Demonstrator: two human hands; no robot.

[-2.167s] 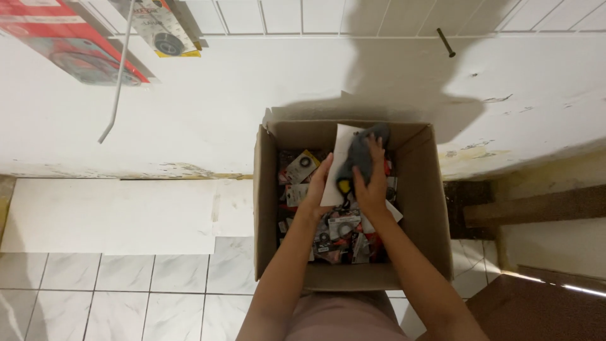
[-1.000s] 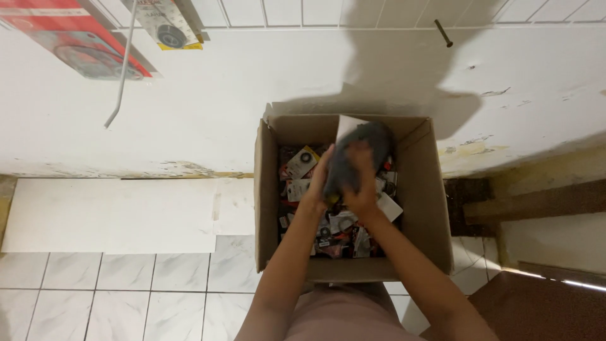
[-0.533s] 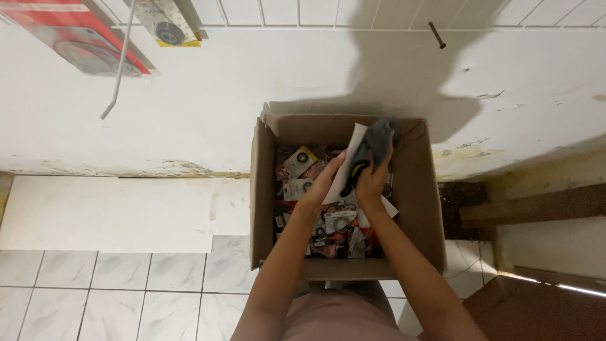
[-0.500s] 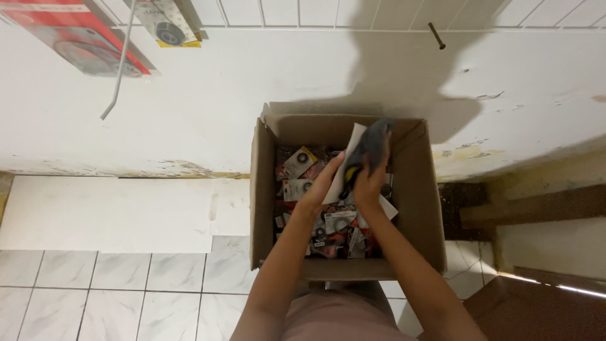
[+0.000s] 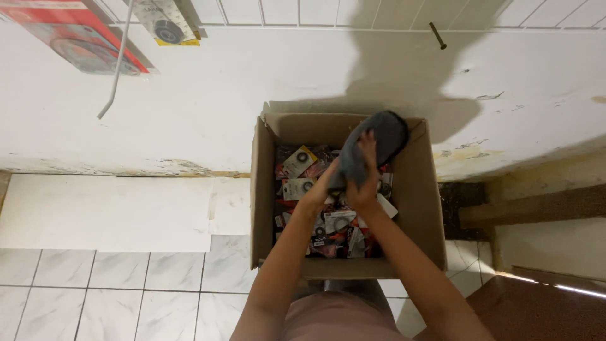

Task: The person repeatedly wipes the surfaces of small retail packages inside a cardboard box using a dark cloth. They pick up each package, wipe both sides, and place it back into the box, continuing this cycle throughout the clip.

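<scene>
Grey cloth, soft and bunched, sits at the centre of the frame, above the far half of an open cardboard box. Both hands are on it. The right hand is closed around the cloth's lower part, fingers wrapped over the fabric. The left hand presses against the cloth from the left; how far its fingers close cannot be told, since the cloth and the other hand cover them.

Step in hand, as judged: the cloth is being worked between the two hands, held clear of the box contents. Any further handling calls for a firm two-handed hold, as loose fabric slips and droops.

Pose: both forearms rise from the lower centre of the frame and converge over the box, wrists close together.

The box stands on pale floor tiles against a white wall. It holds small carded packets, mostly red, black and white.
</scene>
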